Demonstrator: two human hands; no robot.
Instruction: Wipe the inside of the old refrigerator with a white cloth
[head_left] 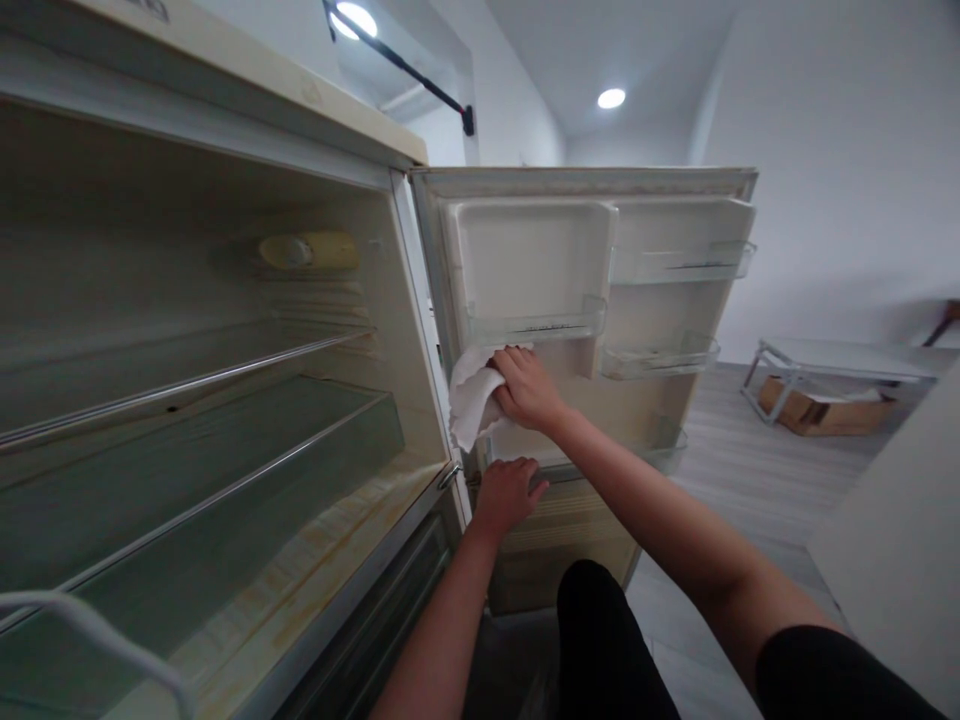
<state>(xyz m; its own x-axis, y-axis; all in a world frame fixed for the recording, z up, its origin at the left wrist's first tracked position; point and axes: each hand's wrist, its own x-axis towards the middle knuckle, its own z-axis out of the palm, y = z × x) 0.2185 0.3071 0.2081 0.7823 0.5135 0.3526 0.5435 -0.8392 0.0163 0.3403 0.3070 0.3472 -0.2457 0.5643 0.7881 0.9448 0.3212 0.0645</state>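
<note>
A crumpled white cloth (474, 398) is bunched in my right hand (529, 388), whose fingers are closed on it. The cloth lies against the inside of the open fridge door (525, 250), near the hinge side and just under a clear door bin (540, 325). My left hand (508, 495) is lower on the same door, its fingers bent at the rim of the lower door bin (562, 472). The fingers and thumb appear to grip that rim, though the palm hides part of it.
At left, the fridge compartment (367, 390) stands open, with glass shelves (217, 380) and yellowish stains on its floor (352, 510). A white cord-like thing (112, 640) crosses the lower left. A low bench (832, 355) with a cardboard box (825, 410) beneath stands at right.
</note>
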